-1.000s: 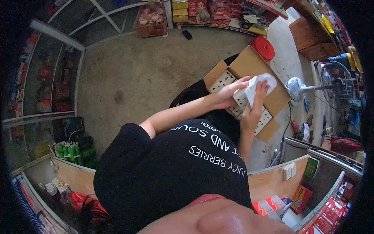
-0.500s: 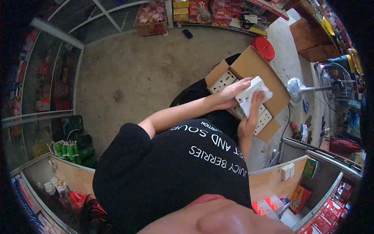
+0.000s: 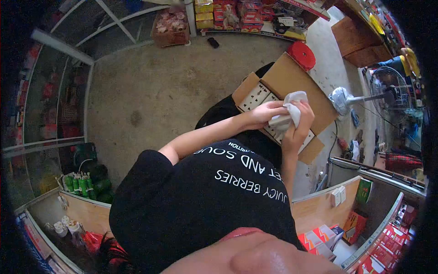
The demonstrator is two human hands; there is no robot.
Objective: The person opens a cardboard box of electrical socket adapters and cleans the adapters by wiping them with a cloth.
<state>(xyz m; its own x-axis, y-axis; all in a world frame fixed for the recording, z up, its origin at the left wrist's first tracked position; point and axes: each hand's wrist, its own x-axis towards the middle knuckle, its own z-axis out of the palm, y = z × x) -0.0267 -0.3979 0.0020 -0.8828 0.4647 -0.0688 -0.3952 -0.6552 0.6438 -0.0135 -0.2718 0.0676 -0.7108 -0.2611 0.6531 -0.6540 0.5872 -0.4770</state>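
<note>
Above an open cardboard box (image 3: 292,77), my left hand (image 3: 263,114) grips one end of a white power socket block (image 3: 279,122). The fingers of my right hand (image 3: 302,119) are closed round a white cloth (image 3: 296,97), which is folded over the block and hides much of it. Several more white socket blocks (image 3: 256,97) with dark holes lie in the box under my hands.
A red roll (image 3: 302,55) sits beyond the box, and a standing fan (image 3: 388,93) is at the right. Glass cabinets stand on the left. A small black object (image 3: 213,43) lies on the floor (image 3: 150,91).
The cloth has gone from lying across the block's face to being bunched round its far end, with my right fingers curled more. The whole view has shifted slightly.
</note>
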